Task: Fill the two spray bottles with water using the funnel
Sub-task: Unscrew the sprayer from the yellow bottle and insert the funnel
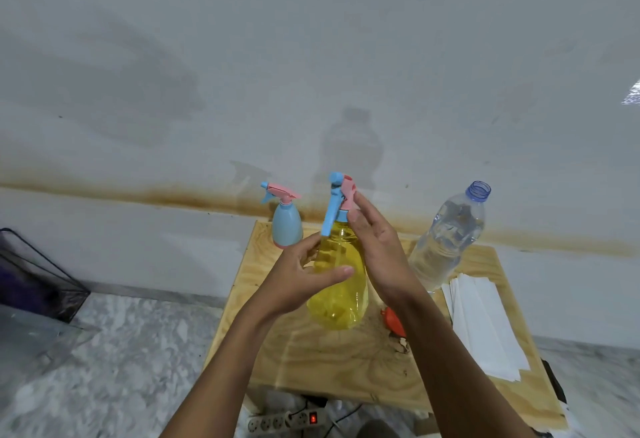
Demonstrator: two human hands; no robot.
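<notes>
One yellow spray bottle (341, 285) — upright, trigger (329, 212) leftward

- No text, brand or number is readable.
- The red switch (313, 418) on the power strip (277, 422), below the worktop's (329, 368) near edge, possibly bears a mark, too blurred.

Water bottle (446, 240), papers (485, 326) crowd right; left open
</notes>
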